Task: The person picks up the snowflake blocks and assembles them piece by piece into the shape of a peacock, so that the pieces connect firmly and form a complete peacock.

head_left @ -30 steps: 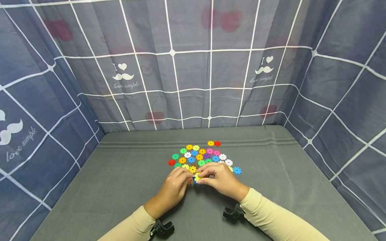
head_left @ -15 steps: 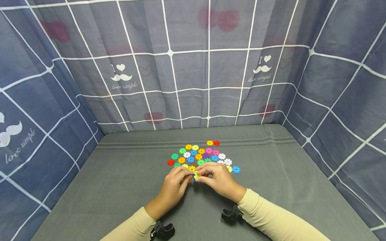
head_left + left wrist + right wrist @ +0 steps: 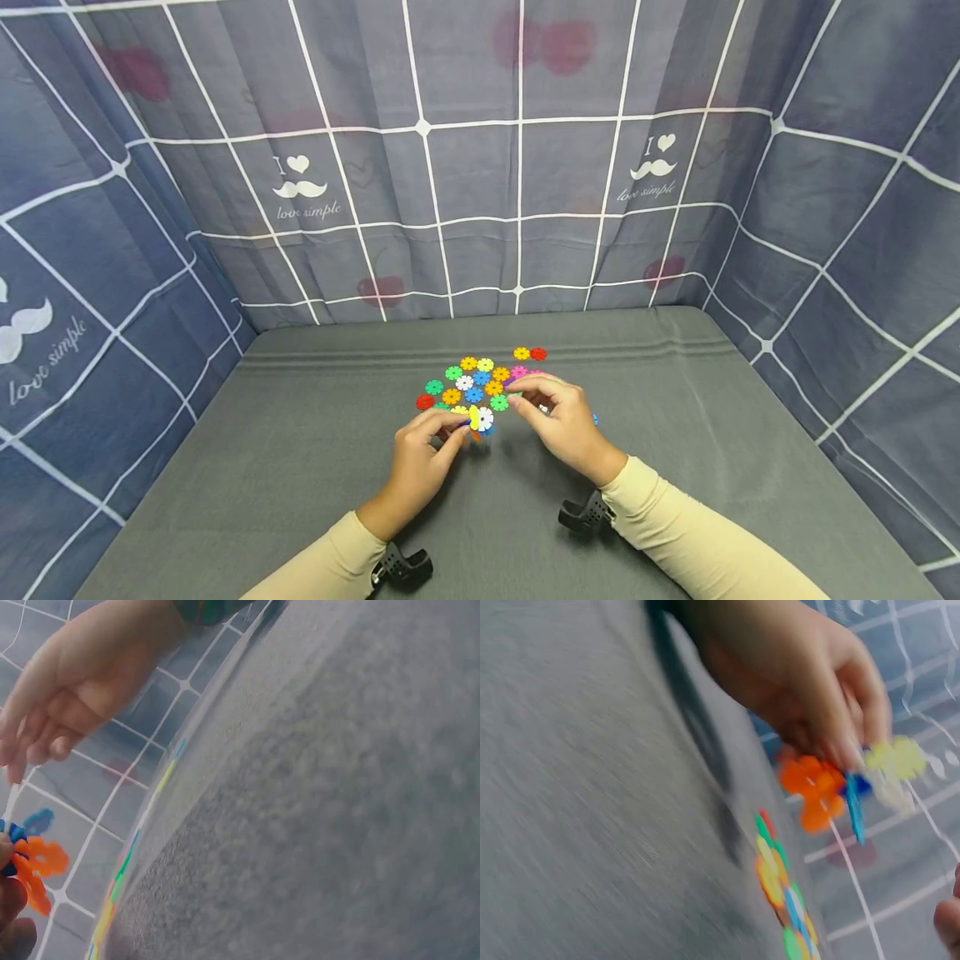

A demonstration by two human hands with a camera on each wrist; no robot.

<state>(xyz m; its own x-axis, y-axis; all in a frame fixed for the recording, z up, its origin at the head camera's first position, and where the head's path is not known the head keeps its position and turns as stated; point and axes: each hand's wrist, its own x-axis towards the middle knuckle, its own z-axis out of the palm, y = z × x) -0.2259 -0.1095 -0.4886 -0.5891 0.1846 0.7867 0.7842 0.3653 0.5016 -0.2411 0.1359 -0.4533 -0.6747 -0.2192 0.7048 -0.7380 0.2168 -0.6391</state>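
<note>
My left hand [image 3: 414, 462] pinches a small cluster of interlocked plastic snowflake discs [image 3: 484, 419] above the table. Yellow, white, blue and orange discs show in the cluster. In the right wrist view, orange discs [image 3: 808, 784] stand out on one side of the fingers, with a yellow disc [image 3: 900, 757] on the other. My right hand [image 3: 564, 427] is apart from the cluster, off to its right and over the loose discs. In the left wrist view its fingers [image 3: 52, 724] hang loosely bent, with nothing seen between them.
Loose flat snowflake discs [image 3: 473, 395] in many colours lie spread on the grey cloth-covered table [image 3: 300, 467], beyond my hands. My right hand hides some of them. A checked curtain [image 3: 480, 183] encloses the back and sides. Black wrist mounts [image 3: 405, 568] sit on both wrists.
My right hand has let go of the cluster and moved right and slightly away from me. My left hand still holds the cluster, now turned so a white disc shows.
</note>
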